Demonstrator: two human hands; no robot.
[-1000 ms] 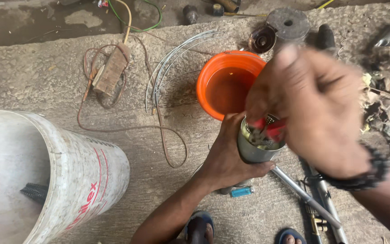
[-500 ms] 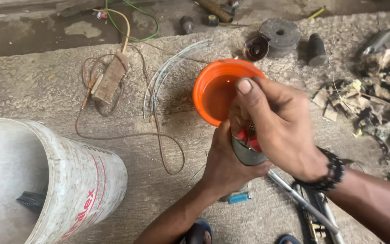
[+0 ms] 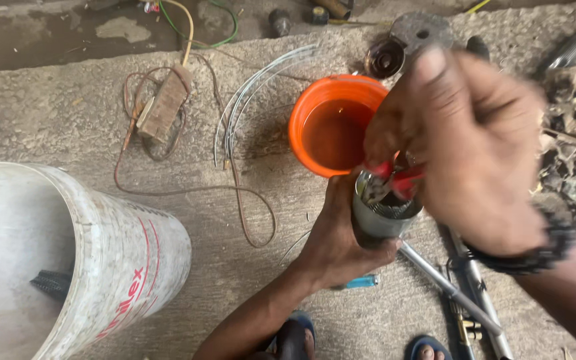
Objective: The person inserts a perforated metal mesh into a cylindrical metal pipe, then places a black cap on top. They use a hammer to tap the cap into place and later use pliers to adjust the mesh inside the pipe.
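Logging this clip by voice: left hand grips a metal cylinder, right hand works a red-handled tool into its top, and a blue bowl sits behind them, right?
Not quite. The bowl is orange, as the head view shows. The rest holds: the left hand grips the metal cylinder, the right hand works the red-handled tool.

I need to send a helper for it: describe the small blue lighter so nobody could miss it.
Start at the big white bucket on the concrete. Go right to the left hand gripping a metal cylinder. Just below that wrist lies the lighter, the only bright blue thing among grey rods and brown wires.

Upright grey metal cylinder (image 3: 381,217), red-handled tool (image 3: 401,180) at its open top.
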